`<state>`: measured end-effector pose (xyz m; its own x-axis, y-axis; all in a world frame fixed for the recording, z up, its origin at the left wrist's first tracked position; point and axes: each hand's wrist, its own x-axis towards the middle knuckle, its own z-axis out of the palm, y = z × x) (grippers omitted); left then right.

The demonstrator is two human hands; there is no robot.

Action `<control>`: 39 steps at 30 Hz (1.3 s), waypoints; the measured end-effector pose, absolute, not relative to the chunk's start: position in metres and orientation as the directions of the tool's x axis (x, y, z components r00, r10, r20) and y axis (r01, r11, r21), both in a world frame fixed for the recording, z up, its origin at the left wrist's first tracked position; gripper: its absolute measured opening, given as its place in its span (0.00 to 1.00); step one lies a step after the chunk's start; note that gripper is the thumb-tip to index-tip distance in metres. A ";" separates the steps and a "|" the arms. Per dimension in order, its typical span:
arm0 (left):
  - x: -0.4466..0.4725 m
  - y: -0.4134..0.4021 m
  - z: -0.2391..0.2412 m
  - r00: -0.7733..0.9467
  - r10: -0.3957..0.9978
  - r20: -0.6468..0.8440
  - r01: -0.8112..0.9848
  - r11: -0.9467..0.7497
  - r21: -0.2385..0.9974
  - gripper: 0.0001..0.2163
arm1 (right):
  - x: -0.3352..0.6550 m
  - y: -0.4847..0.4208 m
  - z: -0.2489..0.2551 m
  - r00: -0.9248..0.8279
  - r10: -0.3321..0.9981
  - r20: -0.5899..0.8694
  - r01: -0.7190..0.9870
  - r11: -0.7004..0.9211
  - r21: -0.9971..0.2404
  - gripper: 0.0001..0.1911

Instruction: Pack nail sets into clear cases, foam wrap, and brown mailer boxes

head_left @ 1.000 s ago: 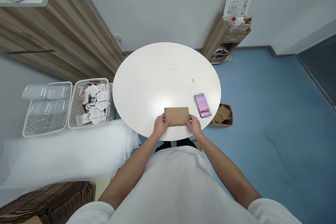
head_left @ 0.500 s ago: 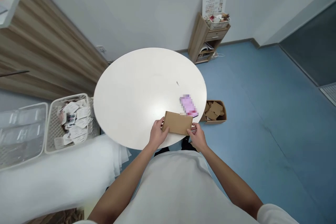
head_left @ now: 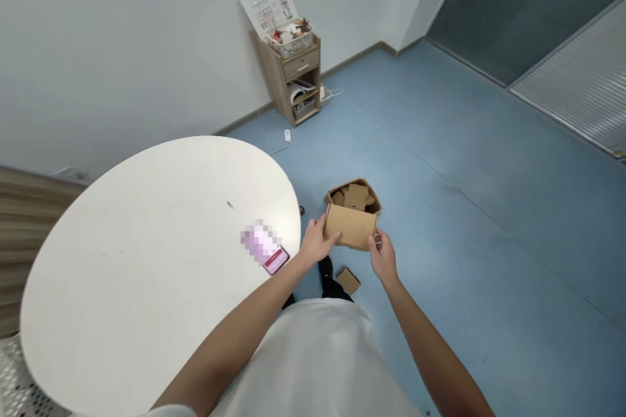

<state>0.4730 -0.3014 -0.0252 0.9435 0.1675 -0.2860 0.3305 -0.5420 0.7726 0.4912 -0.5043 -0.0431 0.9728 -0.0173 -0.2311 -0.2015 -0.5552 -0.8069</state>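
While its left edge is gripped by the left hand [head_left: 315, 246], thumb pressed over the top face, a flat rectangular cardboard box [head_left: 351, 227] is pinched near its lower right corner by the right hand [head_left: 384, 257]. Matte and brown, it is held beyond the table's edge. At twelve o'clock from it, an open carton [head_left: 376, 206], filled with angular cardboard pieces [head_left: 357, 196], is partly hidden. At six o'clock, a smaller box [head_left: 348, 280] is seen on the smooth blue floor [head_left: 464, 228]. Between eight and nine, a phone [head_left: 276, 260], partly pixelated, is supported by the round-edged white table [head_left: 147, 260]. Toward eleven, a wood-grain cabinet [head_left: 278, 81] is topped by a perforated white basket [head_left: 296, 47].
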 end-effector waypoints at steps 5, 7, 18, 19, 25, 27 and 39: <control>0.553 -0.330 -0.029 0.951 0.090 -0.296 0.303 -0.460 0.835 0.36 | 0.550 -0.533 -0.044 0.988 -0.077 -0.133 -0.152 -0.606 -0.781 0.29; 0.564 -0.335 -0.028 0.956 0.094 -0.278 0.291 -0.427 0.856 0.37 | 0.556 -0.538 -0.045 0.990 -0.094 -0.106 -0.141 -0.597 -0.789 0.30; 0.431 -0.284 -0.024 0.908 0.119 -0.402 0.418 -0.329 0.847 0.24 | 0.473 -0.511 -0.079 0.947 0.162 -0.279 -0.145 -0.557 -0.818 0.26; 0.413 -0.276 -0.022 0.892 0.142 -0.429 0.452 -0.291 0.843 0.24 | 0.470 -0.502 -0.078 0.942 0.202 -0.268 -0.117 -0.549 -0.827 0.25; 0.295 -0.232 0.000 0.815 0.387 -0.431 0.506 -0.114 0.855 0.23 | 0.459 -0.424 -0.055 0.905 0.416 -0.083 0.110 -0.419 -0.901 0.23; 0.253 -0.215 0.006 0.763 0.506 -0.402 0.492 -0.051 0.869 0.22 | 0.449 -0.386 -0.041 0.860 0.510 -0.024 0.199 -0.379 -0.904 0.22; -0.009 -0.143 0.004 0.179 0.915 -0.362 0.433 0.257 0.864 0.22 | 0.232 -0.167 0.025 -0.112 0.980 -0.163 0.557 -0.074 -0.827 0.17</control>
<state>-0.0089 -0.1430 0.0040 0.1794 0.9147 -0.3621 0.4333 0.2570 0.8638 0.2320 -0.1672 0.0253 -0.1118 0.9803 -0.1627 0.5572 -0.0737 -0.8271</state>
